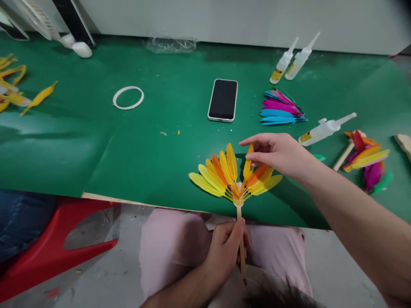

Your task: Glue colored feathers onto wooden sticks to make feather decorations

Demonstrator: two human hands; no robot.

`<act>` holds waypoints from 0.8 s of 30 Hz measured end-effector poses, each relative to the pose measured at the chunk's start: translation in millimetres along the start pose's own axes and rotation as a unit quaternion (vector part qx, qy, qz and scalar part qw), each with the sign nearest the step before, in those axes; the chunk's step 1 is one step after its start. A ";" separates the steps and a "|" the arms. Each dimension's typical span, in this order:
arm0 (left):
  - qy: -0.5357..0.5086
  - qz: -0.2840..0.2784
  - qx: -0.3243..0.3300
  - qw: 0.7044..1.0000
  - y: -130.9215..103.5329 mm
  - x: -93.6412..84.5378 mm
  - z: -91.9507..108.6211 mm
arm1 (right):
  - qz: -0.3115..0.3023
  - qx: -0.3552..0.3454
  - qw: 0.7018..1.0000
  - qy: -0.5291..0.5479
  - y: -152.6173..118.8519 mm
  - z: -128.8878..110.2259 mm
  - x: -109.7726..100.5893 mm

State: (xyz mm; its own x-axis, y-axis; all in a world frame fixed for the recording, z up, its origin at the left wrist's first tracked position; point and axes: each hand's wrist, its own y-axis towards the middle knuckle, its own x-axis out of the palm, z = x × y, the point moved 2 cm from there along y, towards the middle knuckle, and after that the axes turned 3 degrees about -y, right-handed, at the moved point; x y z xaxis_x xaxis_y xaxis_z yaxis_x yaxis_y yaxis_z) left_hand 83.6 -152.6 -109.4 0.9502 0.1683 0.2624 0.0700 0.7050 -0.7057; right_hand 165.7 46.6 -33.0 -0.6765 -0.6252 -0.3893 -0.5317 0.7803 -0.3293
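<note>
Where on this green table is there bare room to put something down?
Between the white ring and the phone; from the ring left to the lone yellow feather; and in front of the ring, to the table edge. Crowded: the right, with squeeze bottles and feather piles, and around the feather fan.
</note>
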 end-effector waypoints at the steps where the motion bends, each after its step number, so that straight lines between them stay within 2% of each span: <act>1: 0.000 0.000 -0.001 1.000 0.1 0.0 -0.1 | 0.001 -0.001 1.000 -0.004 0.0 -0.3 0.5; 11: -0.003 0.004 -0.001 1.000 -0.7 -0.4 1.9 | -0.014 -0.008 0.999 -0.029 0.3 2.3 7.1; 17: -0.003 0.006 -0.004 1.000 -0.9 0.6 3.9 | 0.006 -0.017 0.999 -0.048 1.5 6.3 9.4; 24: 0.000 0.011 -0.011 1.000 -1.2 0.6 3.6 | 0.034 -0.054 0.987 -0.146 5.3 6.7 10.8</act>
State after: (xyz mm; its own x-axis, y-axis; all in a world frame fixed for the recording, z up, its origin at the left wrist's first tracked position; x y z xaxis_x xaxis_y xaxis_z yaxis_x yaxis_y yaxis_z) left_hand 83.0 -150.8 -106.0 0.9515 0.1844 0.2464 0.0554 0.6851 -0.7264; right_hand 159.0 43.8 -44.7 -0.5461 -0.5363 -0.6436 -0.5512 0.8085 -0.2060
